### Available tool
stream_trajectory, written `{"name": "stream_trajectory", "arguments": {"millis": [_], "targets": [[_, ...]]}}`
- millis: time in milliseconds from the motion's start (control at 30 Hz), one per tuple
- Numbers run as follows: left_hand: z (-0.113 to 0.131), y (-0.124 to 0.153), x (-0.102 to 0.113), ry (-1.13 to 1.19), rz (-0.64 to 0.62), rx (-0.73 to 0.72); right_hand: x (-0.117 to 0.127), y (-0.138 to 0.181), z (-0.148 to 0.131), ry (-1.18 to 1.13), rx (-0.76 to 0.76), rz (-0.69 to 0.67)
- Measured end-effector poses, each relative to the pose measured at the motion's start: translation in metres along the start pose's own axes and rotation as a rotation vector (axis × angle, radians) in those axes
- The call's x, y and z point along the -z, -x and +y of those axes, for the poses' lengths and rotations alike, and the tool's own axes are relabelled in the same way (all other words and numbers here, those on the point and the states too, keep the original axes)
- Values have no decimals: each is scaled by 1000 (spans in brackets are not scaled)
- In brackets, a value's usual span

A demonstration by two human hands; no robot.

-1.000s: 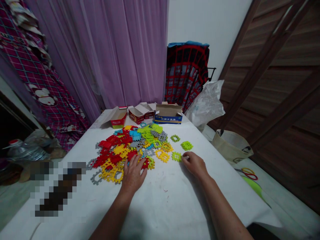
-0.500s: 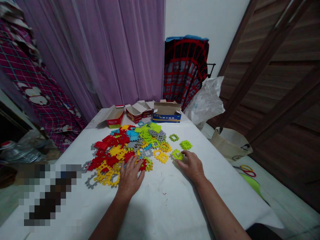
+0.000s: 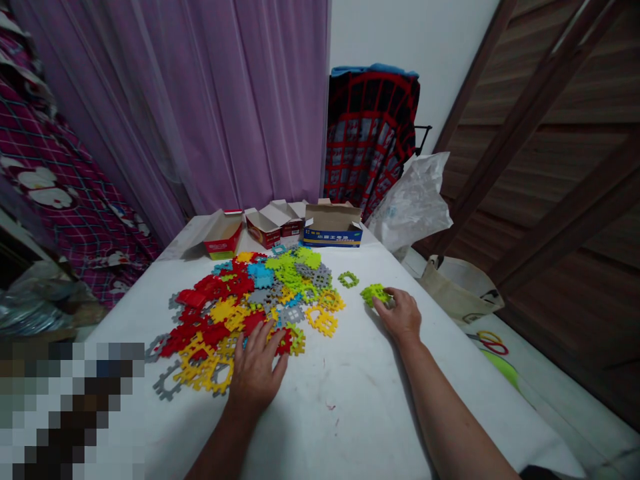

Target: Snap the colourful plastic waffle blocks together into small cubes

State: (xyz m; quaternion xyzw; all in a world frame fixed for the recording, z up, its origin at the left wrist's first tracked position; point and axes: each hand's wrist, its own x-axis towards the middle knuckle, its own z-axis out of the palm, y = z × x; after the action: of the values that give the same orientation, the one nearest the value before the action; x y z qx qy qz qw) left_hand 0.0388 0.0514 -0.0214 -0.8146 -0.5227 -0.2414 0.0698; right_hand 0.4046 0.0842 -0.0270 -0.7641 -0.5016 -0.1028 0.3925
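A heap of flat, notched plastic building pieces in red, yellow, grey, blue and lime green [image 3: 235, 310] spreads over the left and middle of the table. My left hand [image 3: 257, 363] lies at the heap's near edge, fingers apart and holding nothing, by a red piece [image 3: 256, 323]. Right of the heap, my right hand [image 3: 403, 317] has its thumb and fingers closed on a lime green building piece [image 3: 375, 293]. Other green pieces seem to lie under it, but the overlap hides how many. A single green frame-shaped piece [image 3: 349, 279] rests between the heap and that hand.
Open cardboard boxes line the far edge: a red one [image 3: 225, 237], dark red ones [image 3: 264, 230] and a blue one [image 3: 333, 237]. A clear plastic bag [image 3: 413, 200] hangs at the far right corner. A cloth bag [image 3: 460, 287] and scissors [image 3: 490, 343] are lower, beyond the right edge.
My right hand has moved right, carrying a green piece from beside the heap onto the spot where another green piece lay. My left hand stays near the heap. The view has shifted slightly.
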Motion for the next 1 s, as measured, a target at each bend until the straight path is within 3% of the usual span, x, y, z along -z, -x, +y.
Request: {"name": "stream_trajectory", "arguments": {"millis": [200,1000], "targets": [[3,-1,2,29,-10,16,5,1,-6,71,-9,-87],[2,-1,3,50,-38,22,14,5,-21,244,-59,-228]]}}
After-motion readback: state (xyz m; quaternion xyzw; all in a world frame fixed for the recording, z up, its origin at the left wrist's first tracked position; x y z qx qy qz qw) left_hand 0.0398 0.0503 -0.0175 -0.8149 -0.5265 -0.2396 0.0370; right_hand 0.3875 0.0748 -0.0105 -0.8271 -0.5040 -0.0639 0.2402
